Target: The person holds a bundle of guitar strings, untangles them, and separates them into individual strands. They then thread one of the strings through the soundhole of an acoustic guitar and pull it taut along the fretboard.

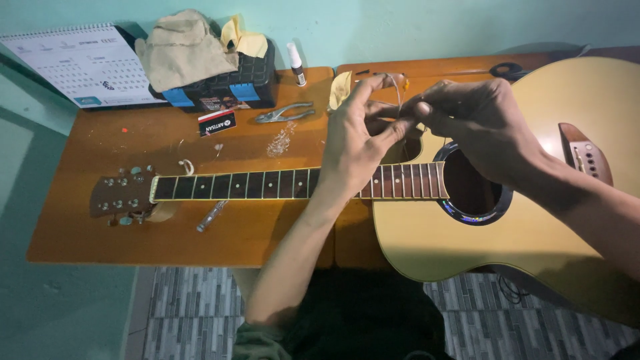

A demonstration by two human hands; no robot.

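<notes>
**A:** Guitar string [399, 90], thin and looped, is pinched between both hands above the acoustic guitar [533, 227], just over the upper end of the fretboard [267, 184].

**B:** How is each grip set?

**A:** The left hand [357, 143] has thumb and fingers closed on the wire; the right hand [477, 127] is curled tight on the same loop, fingertips meeting the left's.

**B:** And the guitar?

**A:** It lies flat across the wooden counter [100, 227], headstock [120, 197] to the left, sound hole [470, 190] beneath the right wrist.

**B:** Packages or labels nearby?

**A:** A small black rectangular card with a red stripe [217, 123] lies beyond the neck, in front of a black and blue case [223, 87] with cloths piled on top. Pliers [285, 113] lie right of the card, and a small white bottle with a dark band [297, 65] stands behind them. A white desk calendar [80, 63] leans at the far left corner.
</notes>
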